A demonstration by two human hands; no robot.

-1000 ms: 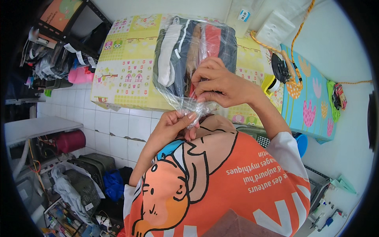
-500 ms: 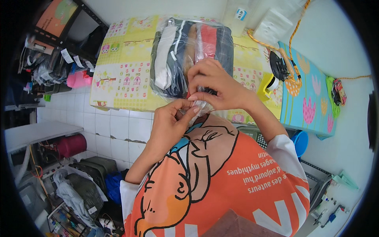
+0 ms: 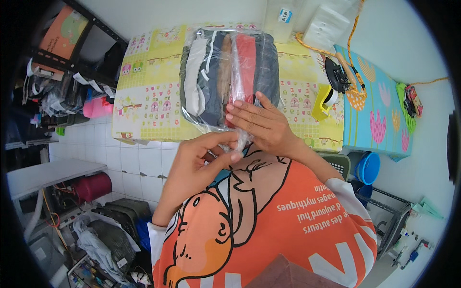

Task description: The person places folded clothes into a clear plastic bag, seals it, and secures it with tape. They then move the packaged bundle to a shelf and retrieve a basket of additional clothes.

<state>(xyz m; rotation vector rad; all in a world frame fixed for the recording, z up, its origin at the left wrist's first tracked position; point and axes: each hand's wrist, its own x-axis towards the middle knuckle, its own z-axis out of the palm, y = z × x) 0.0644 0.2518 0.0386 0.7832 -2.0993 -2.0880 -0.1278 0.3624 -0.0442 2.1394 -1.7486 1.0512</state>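
A clear plastic bag (image 3: 197,117) lies on the patterned tabletop, packed with folded clothes (image 3: 246,57) in white, navy, brown, red and dark checks. Its gathered mouth points toward me over the near table edge. My left hand (image 3: 204,156) pinches that twisted neck between thumb and fingers. My right hand (image 3: 261,124) rests with fingers stretched and spread on the bag's near end, over the red and dark garments. Part of the neck is hidden behind the fingers.
To the right are a yellow tape dispenser (image 3: 321,103), a black iron (image 3: 337,76) with an orange cord, and a tulip-patterned board (image 3: 374,105). Clear plastic bags (image 3: 329,26) hang at the back. Shelving with wrapped goods (image 3: 60,91) stands left; a blue bucket (image 3: 368,168) is lower right.
My right hand has let go of the bag's neck, and its fingers have spread flat on the bag. My left hand keeps its pinch, slightly lower.
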